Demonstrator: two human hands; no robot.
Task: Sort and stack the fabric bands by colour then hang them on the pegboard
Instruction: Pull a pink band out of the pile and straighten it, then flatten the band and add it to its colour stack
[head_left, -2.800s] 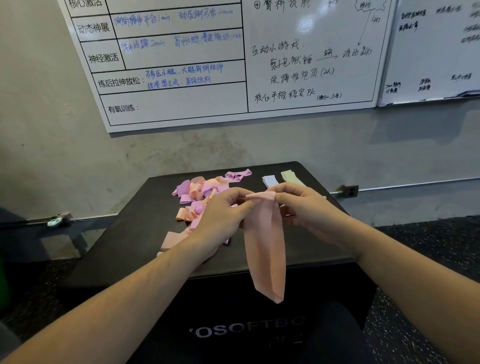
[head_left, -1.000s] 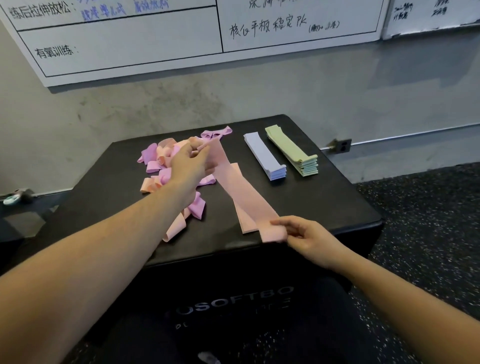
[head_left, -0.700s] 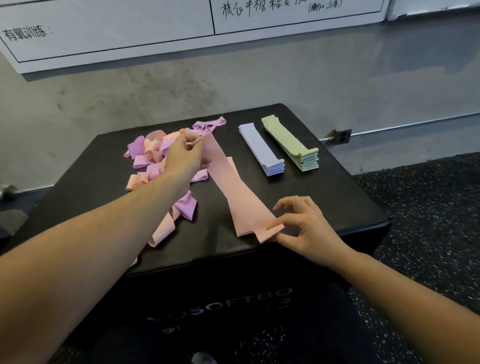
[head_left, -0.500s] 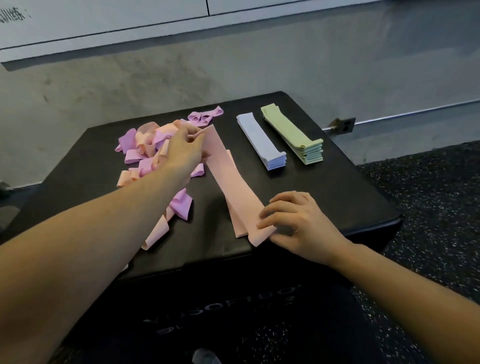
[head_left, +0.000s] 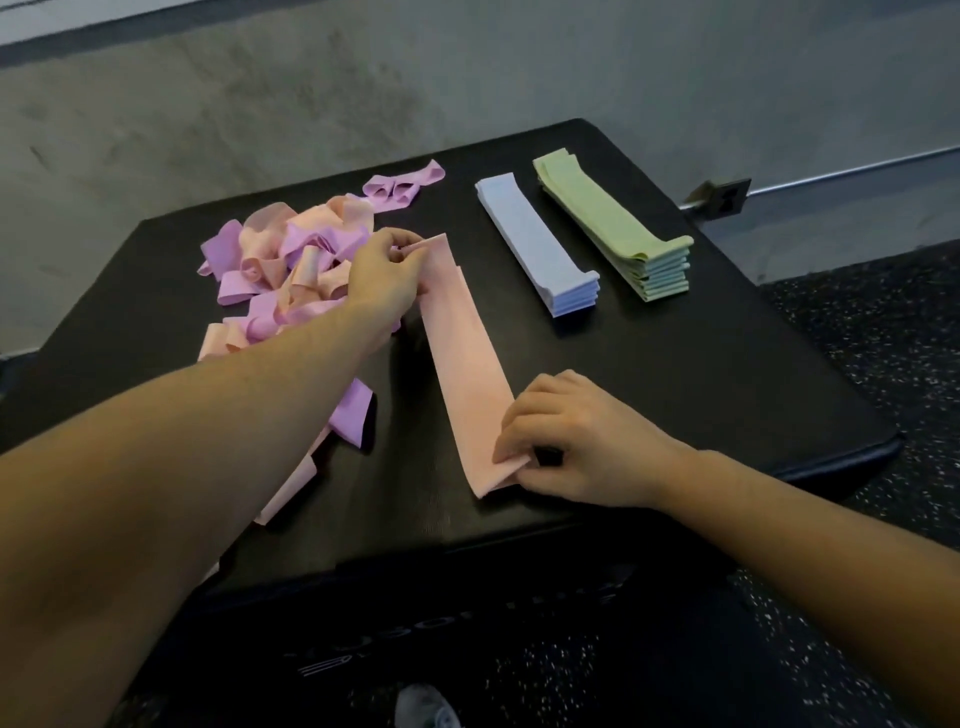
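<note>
A peach-pink fabric band (head_left: 462, 358) lies stretched flat on the black box top (head_left: 701, 395), running from far left to near right. My left hand (head_left: 384, 280) pinches its far end. My right hand (head_left: 561, 441) pinches its near end against the surface with curled fingers. The edge of another peach band shows beneath its far end. To the left sits a loose heap of pink and purple bands (head_left: 291, 270). A neat stack of pale blue bands (head_left: 535, 244) and a stack of green bands (head_left: 613, 228) lie side by side at the far right.
A single purple band (head_left: 402, 184) lies apart behind the heap. The box stands against a grey concrete wall (head_left: 467, 78). A wall socket (head_left: 719, 195) and a rail run along the wall at right. Speckled black floor (head_left: 893, 322) surrounds the box.
The peach band went from hanging between both hands to lying flat on the box. My right hand drew its near end toward me and set it down; the view tilted downward.
</note>
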